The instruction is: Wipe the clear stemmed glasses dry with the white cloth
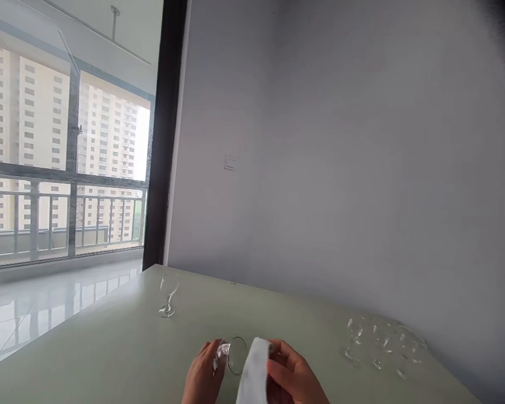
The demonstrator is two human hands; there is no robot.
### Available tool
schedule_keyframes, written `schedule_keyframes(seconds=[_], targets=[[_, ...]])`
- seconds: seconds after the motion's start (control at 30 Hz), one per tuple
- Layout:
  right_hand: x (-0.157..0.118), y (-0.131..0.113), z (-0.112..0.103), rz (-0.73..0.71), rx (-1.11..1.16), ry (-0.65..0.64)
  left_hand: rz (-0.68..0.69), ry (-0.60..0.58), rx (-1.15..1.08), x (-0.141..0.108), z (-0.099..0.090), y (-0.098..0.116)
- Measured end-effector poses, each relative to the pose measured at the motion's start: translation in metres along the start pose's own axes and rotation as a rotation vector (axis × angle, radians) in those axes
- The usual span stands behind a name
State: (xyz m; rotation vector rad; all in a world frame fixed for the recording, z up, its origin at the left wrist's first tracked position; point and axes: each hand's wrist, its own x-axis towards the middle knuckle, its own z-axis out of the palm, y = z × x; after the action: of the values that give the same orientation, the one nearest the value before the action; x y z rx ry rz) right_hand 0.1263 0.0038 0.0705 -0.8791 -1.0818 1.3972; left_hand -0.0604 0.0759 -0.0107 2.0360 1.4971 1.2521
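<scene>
Low in the middle of the head view, my left hand [205,370] is closed around a stemmed glass [237,356] that is tipped on its side, a round rim or foot facing right. Just to the right, my right hand [292,373] pinches a white cloth [255,371], which hangs down beside the glass. The cloth and the glass are close together; whether they touch I cannot tell. Part of the glass is hidden behind my left fingers.
One stemmed glass [168,294] stands upright at the table's far left. Several more stemmed glasses [381,338] are grouped on the right, near the wall. The pale green table [122,348] meets a grey wall [340,168]. A large window [67,140] is on the left.
</scene>
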Motion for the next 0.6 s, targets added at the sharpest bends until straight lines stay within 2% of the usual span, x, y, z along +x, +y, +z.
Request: schedule_keyframes(seconds=[0.1,0.23,0.27,0.37,0.43,0.5,0.6], targets=[[0.011,0.023,0.011,-0.157,-0.308,-0.034,0.030,-0.004,0.009,-0.001,0.000,-0.002],[0.023,0.050,-0.001,-0.411,-0.912,-0.231,0.048,-0.012,0.022,0.000,-0.002,-0.005],[0.025,0.054,-0.004,-0.469,-1.059,-0.246,0.054,-0.016,0.024,-0.001,-0.002,-0.005],[0.025,0.056,-0.008,-0.573,-1.344,-0.122,0.081,-0.041,0.027,-0.002,-0.003,-0.003],[0.021,0.051,-0.005,-0.590,-1.261,-0.076,0.090,-0.063,0.030,-0.004,-0.003,0.000],[0.017,0.041,-0.001,-0.543,-1.010,-0.079,0.079,-0.073,0.043,-0.005,-0.003,0.003],[0.014,0.025,-0.001,-0.369,-0.610,0.122,0.037,-0.067,0.071,-0.005,-0.004,0.006]])
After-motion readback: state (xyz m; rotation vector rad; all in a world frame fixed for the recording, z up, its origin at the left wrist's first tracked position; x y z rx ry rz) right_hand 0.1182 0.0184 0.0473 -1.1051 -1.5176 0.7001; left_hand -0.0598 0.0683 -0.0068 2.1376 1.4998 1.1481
